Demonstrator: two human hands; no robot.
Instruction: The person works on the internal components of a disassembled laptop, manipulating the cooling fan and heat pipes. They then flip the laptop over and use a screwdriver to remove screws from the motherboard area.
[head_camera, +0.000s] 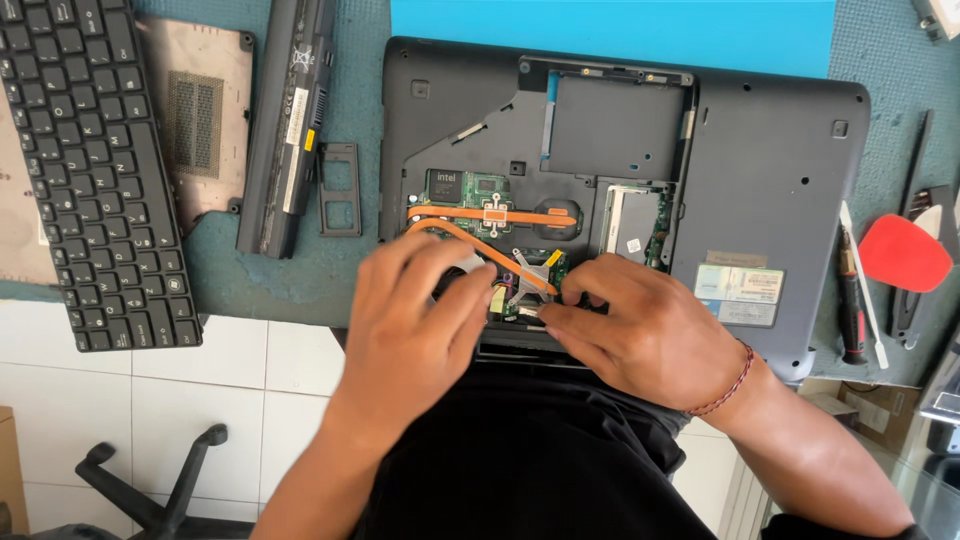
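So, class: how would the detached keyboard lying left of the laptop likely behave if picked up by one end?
The keyboard looks thin and wide, so it would probably flex or sag. With no casing visible around it, it is likely light. Its many small keys might snag or pop off if handled roughly.

View: head camera, one only
Direction: looks straight down on the opened laptop (625, 180)
Distance: close, above both hands

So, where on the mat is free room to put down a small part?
A bare strip of mat lies between the keyboard and the laptop base, below the battery. Another lies above the red pick, top right. It is crowded where the left hand and right hand meet over the copper heat pipes.
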